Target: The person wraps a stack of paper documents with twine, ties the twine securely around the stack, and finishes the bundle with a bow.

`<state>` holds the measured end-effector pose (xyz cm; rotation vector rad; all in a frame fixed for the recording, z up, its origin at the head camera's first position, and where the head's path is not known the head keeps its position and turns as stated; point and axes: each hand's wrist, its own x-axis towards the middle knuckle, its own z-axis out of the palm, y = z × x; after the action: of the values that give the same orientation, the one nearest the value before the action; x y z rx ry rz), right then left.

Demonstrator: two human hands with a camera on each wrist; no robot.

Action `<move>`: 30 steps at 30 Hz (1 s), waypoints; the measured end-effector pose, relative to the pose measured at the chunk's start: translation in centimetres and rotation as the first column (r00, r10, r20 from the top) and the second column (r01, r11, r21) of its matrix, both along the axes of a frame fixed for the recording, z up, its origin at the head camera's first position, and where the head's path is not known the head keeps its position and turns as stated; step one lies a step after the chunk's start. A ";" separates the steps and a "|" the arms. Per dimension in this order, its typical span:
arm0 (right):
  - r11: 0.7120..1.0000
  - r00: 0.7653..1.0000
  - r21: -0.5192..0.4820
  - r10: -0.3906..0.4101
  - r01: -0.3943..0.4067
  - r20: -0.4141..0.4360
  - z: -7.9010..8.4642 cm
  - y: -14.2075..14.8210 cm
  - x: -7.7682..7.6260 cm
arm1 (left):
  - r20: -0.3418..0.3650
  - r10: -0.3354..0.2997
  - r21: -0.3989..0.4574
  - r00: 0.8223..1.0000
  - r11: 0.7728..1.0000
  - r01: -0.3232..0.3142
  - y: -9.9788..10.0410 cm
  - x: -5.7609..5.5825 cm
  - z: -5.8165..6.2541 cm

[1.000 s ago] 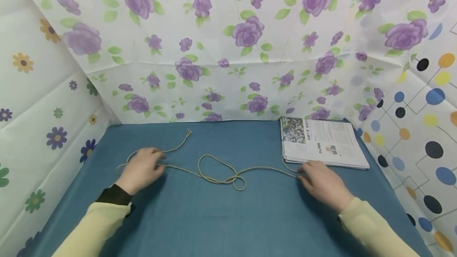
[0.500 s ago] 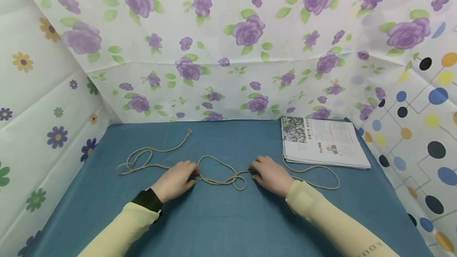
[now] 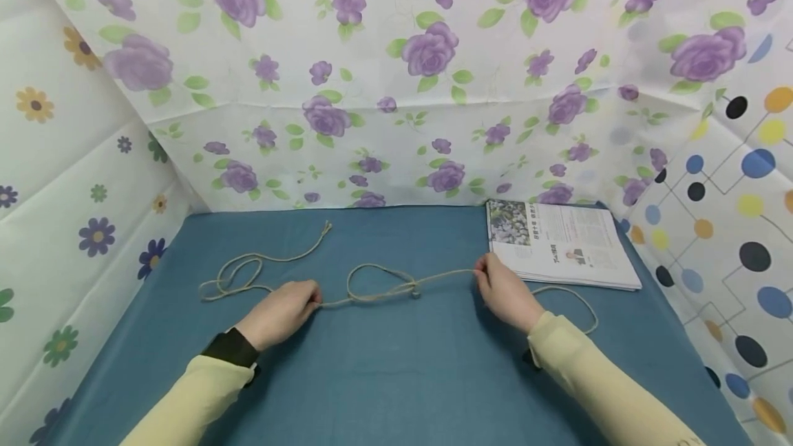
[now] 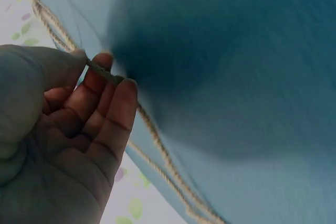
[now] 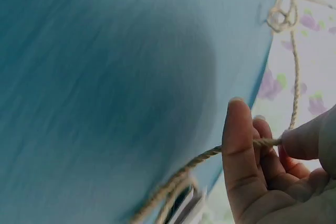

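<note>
A thin tan rope (image 3: 384,296) stretches between both hands in the head view, with an oval loop and a small knot to the right of it. My left hand (image 3: 286,312) pinches the rope left of the loop; the left wrist view shows the rope (image 4: 107,73) between thumb and fingers. To the right of the knot, my right hand (image 3: 506,294) pinches the other side of the rope (image 5: 268,142) between thumb and fingers. The left tail lies in loose coils with a knotted end near the back. Part of the right tail is hidden behind the right hand.
Folded newspapers (image 3: 566,246) lie in a stack at the back right, close to the right hand. A blue cloth (image 3: 384,391) covers the table. A floral sheet (image 3: 384,122) hangs behind it, with patterned sheets on both sides.
Both hands came inward to the rope's middle, then drew apart, the right one moving right and farther back. The rope between them is straighter, and the small loop by the knot has shrunk.
</note>
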<state>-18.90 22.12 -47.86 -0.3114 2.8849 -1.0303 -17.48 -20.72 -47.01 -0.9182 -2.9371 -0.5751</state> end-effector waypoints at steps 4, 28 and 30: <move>0.999 0.999 0.027 -0.045 0.046 -0.026 0.5 2.2 0.1 | -0.028 0.059 -0.015 0.998 0.998 -0.060 -1.4 -0.3 0.4; 0.986 0.978 0.165 0.048 -0.014 -0.204 0.9 1.0 0.9 | 0.054 0.122 0.018 0.991 0.992 -0.124 3.7 -0.7 2.6; 0.990 0.981 0.132 0.077 -0.053 -0.179 1.0 -0.4 0.7 | 0.093 0.083 0.050 0.992 0.995 -0.088 5.7 -0.8 2.5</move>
<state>-18.23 21.77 -46.86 -0.5149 3.0614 -0.8451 -18.29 -15.02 -44.46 -0.7772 -3.0062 -0.7065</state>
